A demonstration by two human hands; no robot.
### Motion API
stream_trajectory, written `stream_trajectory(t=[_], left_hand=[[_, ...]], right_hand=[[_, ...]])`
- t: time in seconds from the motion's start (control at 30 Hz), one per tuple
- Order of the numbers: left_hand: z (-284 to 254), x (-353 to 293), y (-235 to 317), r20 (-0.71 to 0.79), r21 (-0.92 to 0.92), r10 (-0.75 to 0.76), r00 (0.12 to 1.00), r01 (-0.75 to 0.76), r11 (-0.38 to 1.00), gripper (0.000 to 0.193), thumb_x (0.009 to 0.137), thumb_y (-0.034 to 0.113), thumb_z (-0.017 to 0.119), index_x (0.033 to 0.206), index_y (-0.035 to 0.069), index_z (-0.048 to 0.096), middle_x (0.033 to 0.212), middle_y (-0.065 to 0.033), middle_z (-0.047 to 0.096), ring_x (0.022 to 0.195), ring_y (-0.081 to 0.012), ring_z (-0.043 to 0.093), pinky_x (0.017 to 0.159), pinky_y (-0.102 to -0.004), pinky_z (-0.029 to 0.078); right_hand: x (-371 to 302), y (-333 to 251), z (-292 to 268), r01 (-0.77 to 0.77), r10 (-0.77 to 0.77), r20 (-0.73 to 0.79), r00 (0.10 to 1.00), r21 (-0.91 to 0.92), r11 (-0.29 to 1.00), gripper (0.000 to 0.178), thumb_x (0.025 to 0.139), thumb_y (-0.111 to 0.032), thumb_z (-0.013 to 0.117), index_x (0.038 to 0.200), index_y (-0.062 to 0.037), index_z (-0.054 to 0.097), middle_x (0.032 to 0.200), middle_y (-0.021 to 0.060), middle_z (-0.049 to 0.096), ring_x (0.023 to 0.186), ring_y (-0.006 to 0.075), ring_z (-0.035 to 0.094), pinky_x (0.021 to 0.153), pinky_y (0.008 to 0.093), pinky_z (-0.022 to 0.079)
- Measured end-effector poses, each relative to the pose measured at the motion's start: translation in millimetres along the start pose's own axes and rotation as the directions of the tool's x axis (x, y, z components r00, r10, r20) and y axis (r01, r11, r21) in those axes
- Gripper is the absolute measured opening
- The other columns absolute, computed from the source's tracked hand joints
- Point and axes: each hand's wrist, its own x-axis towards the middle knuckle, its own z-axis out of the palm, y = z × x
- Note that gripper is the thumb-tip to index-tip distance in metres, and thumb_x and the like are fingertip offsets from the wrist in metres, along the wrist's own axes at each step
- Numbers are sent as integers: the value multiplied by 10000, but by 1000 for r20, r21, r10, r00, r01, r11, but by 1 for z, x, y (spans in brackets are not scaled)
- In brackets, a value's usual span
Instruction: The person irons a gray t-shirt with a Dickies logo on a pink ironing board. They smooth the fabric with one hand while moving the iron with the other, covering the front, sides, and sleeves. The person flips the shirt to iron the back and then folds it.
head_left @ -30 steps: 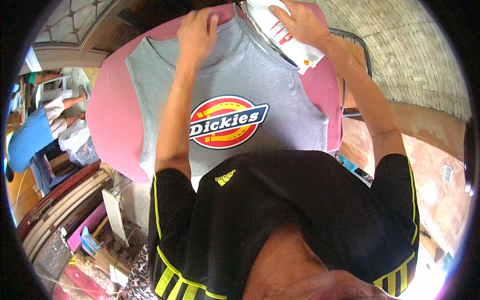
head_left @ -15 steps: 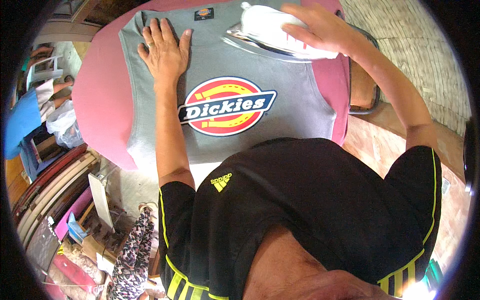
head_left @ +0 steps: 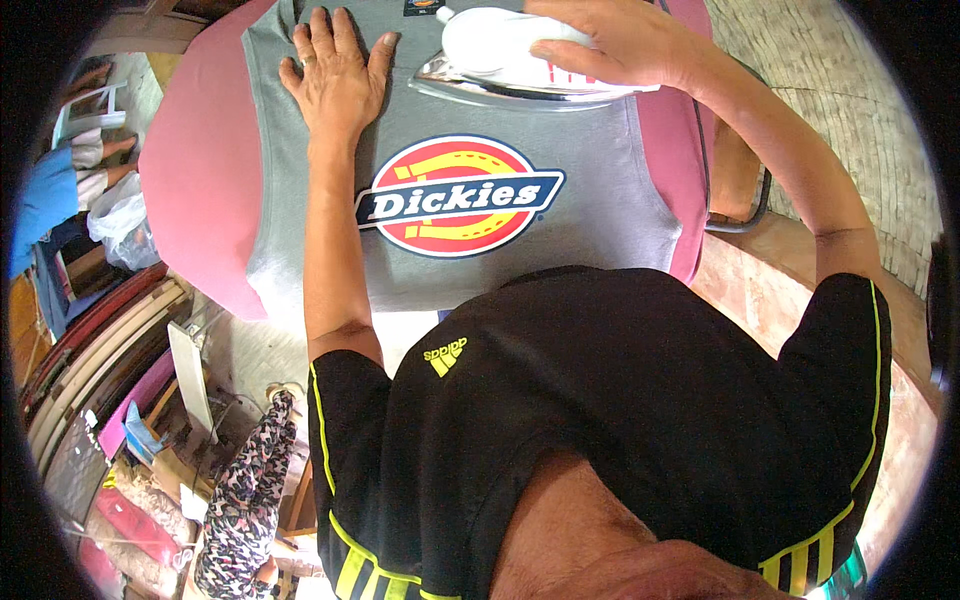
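A grey sleeveless shirt [head_left: 310,230] with a red, yellow and blue oval print [head_left: 455,197] lies spread on a pink padded ironing surface [head_left: 200,170]. My right hand [head_left: 610,45] is wrapped round the handle of a white clothes iron [head_left: 490,50]. The iron's shiny soleplate rests on the shirt above the print, at the right, its tip toward the left. On the shirt's upper left part my left hand [head_left: 338,80] lies flat with the fingers spread. A dark neck label [head_left: 422,7] shows at the top edge between the hands.
Left of the ironing surface stand stacked boards [head_left: 100,360] and a clear plastic bag [head_left: 122,222]. A person in blue [head_left: 45,205] is at the far left, and patterned trousers [head_left: 245,500] show at the lower left. A dark metal frame [head_left: 755,205] edges the right side.
The iron and my right hand have shifted left across the shirt. My left hand stays flat on the cloth. The whole view has tilted slightly.
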Motion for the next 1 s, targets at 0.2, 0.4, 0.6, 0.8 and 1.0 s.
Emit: stream_trajectory(t=[0.2,0.4,0.6,0.8,1.0], left_hand=[[-11,18,-35,22,52,243,970,-244,969,497,1010,335,474,1434,76,487,1476,-168,478,1369,-357,432,1055,-520,383],[-16,37,-55,244,-128,300,922,-276,952,573,1025,423,416,1515,129,376,1597,-90,309,1462,-340,276,1120,-604,245],[-14,49,-75,328,-233,389,861,-326,916,554,1031,414,403,1527,170,370,1616,-55,278,1473,-354,244,1114,-642,232],[-22,44,-72,247,-73,374,894,-368,927,581,967,389,552,1481,148,429,1568,-84,346,1438,-372,291,1087,-675,264],[11,49,-71,-21,-183,449,893,-445,877,485,1004,467,478,1428,234,506,1548,27,402,1442,-264,332,1137,-580,246]], right_hand=[[19,-16,10,94,-93,-72,993,9,996,257,885,-306,663,941,-64,600,707,200,638,646,414,640,568,476,491],[55,-42,22,150,-142,-112,983,64,987,262,879,-295,665,892,-42,598,680,209,625,637,414,636,580,482,495],[79,-55,38,188,-179,-169,969,37,982,275,882,-306,655,883,-37,598,671,214,621,635,419,637,586,486,500],[76,-68,34,44,-50,-86,995,-69,997,300,939,-313,592,1049,-35,573,868,217,648,823,410,633,740,481,496],[-7,-45,13,-343,341,-200,919,26,939,345,975,-340,586,1150,-46,628,961,165,694,792,280,688,721,376,542]])
